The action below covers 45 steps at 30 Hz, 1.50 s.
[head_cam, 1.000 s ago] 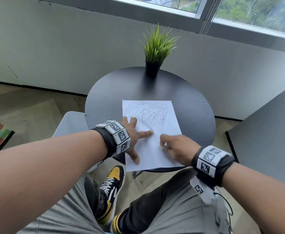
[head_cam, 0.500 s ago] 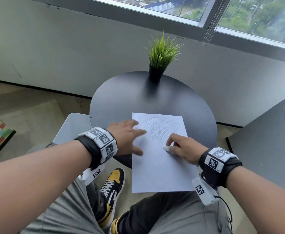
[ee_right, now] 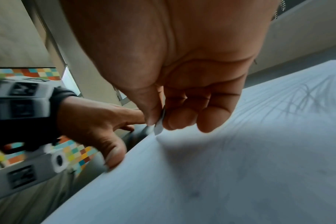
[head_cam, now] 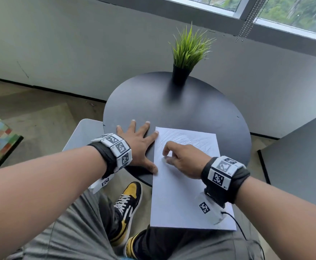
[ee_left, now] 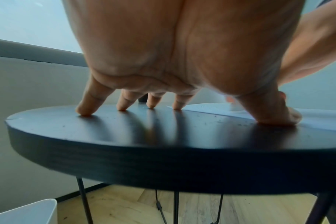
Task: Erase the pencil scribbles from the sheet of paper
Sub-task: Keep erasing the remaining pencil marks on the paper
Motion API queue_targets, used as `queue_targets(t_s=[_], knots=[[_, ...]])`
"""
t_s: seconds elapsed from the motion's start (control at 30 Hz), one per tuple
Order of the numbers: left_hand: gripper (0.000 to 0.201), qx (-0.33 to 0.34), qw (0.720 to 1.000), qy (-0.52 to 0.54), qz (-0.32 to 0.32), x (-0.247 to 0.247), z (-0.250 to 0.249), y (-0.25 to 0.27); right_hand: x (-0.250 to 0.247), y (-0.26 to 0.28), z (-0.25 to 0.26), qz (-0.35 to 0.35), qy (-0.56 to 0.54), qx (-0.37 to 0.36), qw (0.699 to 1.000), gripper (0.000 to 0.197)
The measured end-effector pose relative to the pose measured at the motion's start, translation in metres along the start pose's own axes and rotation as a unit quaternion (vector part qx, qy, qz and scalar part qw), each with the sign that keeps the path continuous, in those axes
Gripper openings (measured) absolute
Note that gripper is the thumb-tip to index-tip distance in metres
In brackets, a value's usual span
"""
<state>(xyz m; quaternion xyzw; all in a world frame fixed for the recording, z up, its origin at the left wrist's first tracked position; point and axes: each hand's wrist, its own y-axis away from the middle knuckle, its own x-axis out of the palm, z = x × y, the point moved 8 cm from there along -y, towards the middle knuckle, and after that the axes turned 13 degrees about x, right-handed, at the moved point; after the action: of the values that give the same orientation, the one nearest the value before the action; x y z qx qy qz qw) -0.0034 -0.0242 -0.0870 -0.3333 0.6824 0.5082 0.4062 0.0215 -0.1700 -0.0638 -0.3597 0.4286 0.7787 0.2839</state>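
Observation:
A white sheet of paper point(head_cam: 183, 184) lies on the round black table point(head_cam: 172, 106), its near half hanging over the table's front edge. Grey pencil scribbles point(head_cam: 189, 139) cover its far end, also seen in the right wrist view point(ee_right: 305, 97). My right hand point(head_cam: 181, 158) is over the middle of the sheet and pinches a small white eraser point(ee_right: 159, 125) between thumb and fingers, its tip at the paper. My left hand point(head_cam: 136, 145) lies spread on the table beside the sheet's left edge, index fingertip and thumb touching that edge point(ee_left: 278, 118).
A potted grass plant point(head_cam: 187, 59) stands at the table's far edge. A white chair point(head_cam: 82, 134) is left of the table, a dark panel point(head_cam: 299, 156) to the right. My knees and a yellow-black shoe point(head_cam: 127, 203) are below the overhanging paper.
The sheet has slid toward me and right, now overhanging the table. My left hand moved off the paper onto the table at its left edge. My right hand moved up the sheet.

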Motion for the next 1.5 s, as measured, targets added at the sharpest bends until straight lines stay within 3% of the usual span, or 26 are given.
queue_targets(t_s=[0.07, 0.2, 0.4, 0.6, 0.73, 0.8, 0.9, 1.03, 1.07, 1.2, 1.23, 1.37, 1.5], knots=[[0.134, 0.017, 1.000, 0.002, -0.003, -0.001, -0.004, -0.001, -0.009, -0.018, -0.006, -0.037, -0.010, 0.026, 0.999, 0.014], [0.107, 0.075, 0.997, -0.005, -0.035, -0.003, -0.017, 0.001, -0.030, -0.046, -0.034, -0.085, -0.049, 0.096, 0.991, 0.019], [0.136, 0.076, 0.997, -0.015, -0.014, 0.007, -0.022, 0.000, -0.032, -0.044, -0.029, -0.082, -0.018, 0.084, 0.993, 0.019], [0.143, 0.084, 0.996, -0.030, 0.000, 0.009, -0.025, -0.004, 0.005, 0.000, 0.018, 0.023, 0.099, -0.083, 0.991, 0.017], [0.145, 0.087, 0.995, -0.047, 0.008, 0.007, -0.026, -0.005, -0.029, -0.032, -0.006, -0.072, 0.038, 0.008, 0.997, 0.014], [0.146, 0.086, 0.995, -0.050, 0.016, 0.007, -0.027, -0.006, -0.020, -0.026, 0.000, -0.067, 0.068, -0.023, 0.995, 0.013], [0.146, 0.086, 0.995, -0.052, 0.023, 0.006, -0.029, -0.007, 0.009, 0.001, 0.025, 0.023, 0.116, -0.119, 0.986, 0.014], [0.145, 0.080, 0.994, -0.062, 0.031, 0.006, -0.027, -0.007, -0.032, -0.031, 0.001, -0.083, 0.063, -0.024, 0.994, 0.014], [0.145, 0.078, 0.994, -0.064, 0.034, 0.006, -0.027, -0.007, -0.032, -0.030, -0.001, -0.091, 0.066, -0.033, 0.993, 0.013], [0.149, 0.078, 0.994, -0.064, 0.052, 0.004, -0.031, -0.005, 0.017, 0.011, 0.028, 0.060, 0.150, -0.149, 0.976, 0.010], [0.149, 0.078, 0.993, -0.065, 0.054, 0.003, -0.033, -0.005, 0.016, 0.010, 0.029, 0.061, 0.156, -0.150, 0.974, 0.010], [0.150, 0.078, 0.993, -0.067, 0.054, 0.002, -0.032, -0.005, -0.021, -0.015, 0.016, -0.071, 0.089, -0.090, 0.989, 0.013], [0.152, 0.077, 0.993, -0.078, 0.054, 0.001, -0.033, -0.005, 0.026, 0.020, 0.030, 0.063, 0.151, -0.153, 0.975, 0.006]])
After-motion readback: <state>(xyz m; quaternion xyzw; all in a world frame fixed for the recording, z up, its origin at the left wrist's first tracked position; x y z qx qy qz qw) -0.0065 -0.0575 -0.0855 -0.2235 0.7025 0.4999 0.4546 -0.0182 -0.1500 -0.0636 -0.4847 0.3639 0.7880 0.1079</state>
